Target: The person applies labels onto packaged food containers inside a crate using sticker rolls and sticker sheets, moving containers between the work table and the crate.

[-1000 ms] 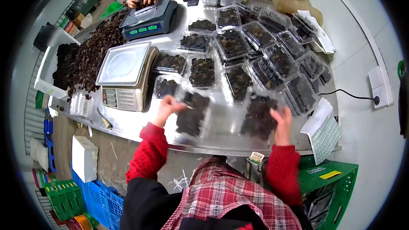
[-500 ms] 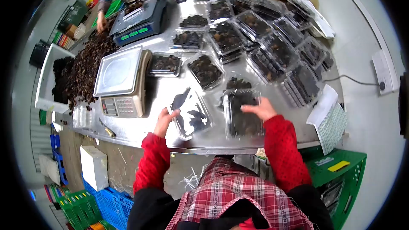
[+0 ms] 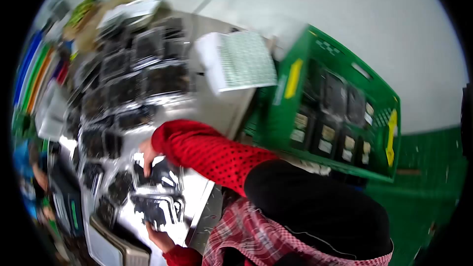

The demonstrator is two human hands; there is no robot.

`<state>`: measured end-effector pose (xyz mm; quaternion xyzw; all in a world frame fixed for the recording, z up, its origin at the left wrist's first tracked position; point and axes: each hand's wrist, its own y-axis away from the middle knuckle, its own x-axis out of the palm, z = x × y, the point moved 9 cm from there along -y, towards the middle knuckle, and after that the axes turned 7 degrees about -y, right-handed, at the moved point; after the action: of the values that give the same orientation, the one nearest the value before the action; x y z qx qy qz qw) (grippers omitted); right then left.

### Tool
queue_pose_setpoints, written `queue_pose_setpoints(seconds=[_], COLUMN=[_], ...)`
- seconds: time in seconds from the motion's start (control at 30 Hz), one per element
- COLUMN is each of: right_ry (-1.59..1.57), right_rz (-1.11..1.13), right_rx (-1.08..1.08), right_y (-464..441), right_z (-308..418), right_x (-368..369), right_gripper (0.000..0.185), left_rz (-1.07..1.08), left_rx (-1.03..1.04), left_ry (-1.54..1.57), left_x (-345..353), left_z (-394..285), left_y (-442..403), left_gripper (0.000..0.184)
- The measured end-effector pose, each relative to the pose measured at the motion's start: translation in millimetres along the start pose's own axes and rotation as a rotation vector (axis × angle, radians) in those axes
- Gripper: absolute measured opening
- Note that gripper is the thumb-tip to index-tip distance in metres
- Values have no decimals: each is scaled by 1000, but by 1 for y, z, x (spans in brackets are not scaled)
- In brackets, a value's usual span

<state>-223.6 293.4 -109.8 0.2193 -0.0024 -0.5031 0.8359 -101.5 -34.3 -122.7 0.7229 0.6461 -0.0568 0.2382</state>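
Note:
Two clear plastic boxes of dark pieces lie side by side near the steel table's front edge. My right hand [image 3: 148,155] grips the outer side of the upper box [image 3: 165,176], with a finger over its lid. At the near end of the lower box [image 3: 153,208], my left hand [image 3: 159,238] holds its outer edge; some of its fingers are hidden and blurred. Bright glare covers part of both lids.
Several filled boxes [image 3: 120,91] are stacked on the table. A paper sheet [image 3: 246,61] lies at the table edge beside a green crate [image 3: 283,118] holding labelled boxes. A scale [image 3: 106,244] stands bottom left. Another person's arm [image 3: 39,175] is at far left.
The view has swung to the right, bringing the green crate fully into sight. The two boxes now lie closer together, with my hands still at their outer sides.

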Motion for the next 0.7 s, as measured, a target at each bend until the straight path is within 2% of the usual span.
queue_pose_setpoints(seconds=[0.03,0.07,0.1,0.13,0.17,0.23,0.27,0.3,0.37,0.4,0.43,0.5,0.53,0.57,0.6,0.63,0.7], right_ry=[103,57,-36,-268,-311,-495,-608,-760,-736,-697,-667,-342,-520,-517,-639,-547,-632], right_rz=[-24,-63,-58,-36,-60,-190,-161,-178,-320,-364,-403,-815,-792,-902,-965,-1018,-1276], right_rx=[37,-2,-32,-120,-92,-16,25,-32,-156,-230,-299,-515,-610,-702,-536,-359,-316], right_y=[4,2,36,46,62,82,92,115,167,207,252,352,401,460,502,556,659], right_z=[0,-18,-14,-24,-33,-33,-42,-30,-3,23,53,95,108,119,94,86,47], right_x=[9,17,17,29,32,34,36,29,0,-17,-33,-65,-70,-75,-71,-69,-57], right_gripper=[72,73,64,55,54,59,58,62,69,73,77,77,81,78,72,66,56], left_rz=[-70,-27,1,65,76,105,88,190,245,454,258,584,596,396,712,786,920], left_rx=[239,4,-236,-214,-199,-294,-220,-197,-83,23,123,317,270,391,289,355,505], left_ry=[-457,-35,391,403,398,470,512,551,576,606,523,540,633,547,611,523,350], left_x=[-11,-8,3,10,21,21,28,36,6,26,28,73,93,109,172,218,308], left_z=[-8,9,24,23,10,-3,-12,-27,-7,-57,-102,-205,-222,-252,-300,-333,-397], left_y=[6,0,5,9,15,9,10,12,-29,-16,-17,0,-11,-13,20,54,124], left_gripper=[42,46,51,52,52,52,52,49,43,36,33,36,36,35,33,29,20])
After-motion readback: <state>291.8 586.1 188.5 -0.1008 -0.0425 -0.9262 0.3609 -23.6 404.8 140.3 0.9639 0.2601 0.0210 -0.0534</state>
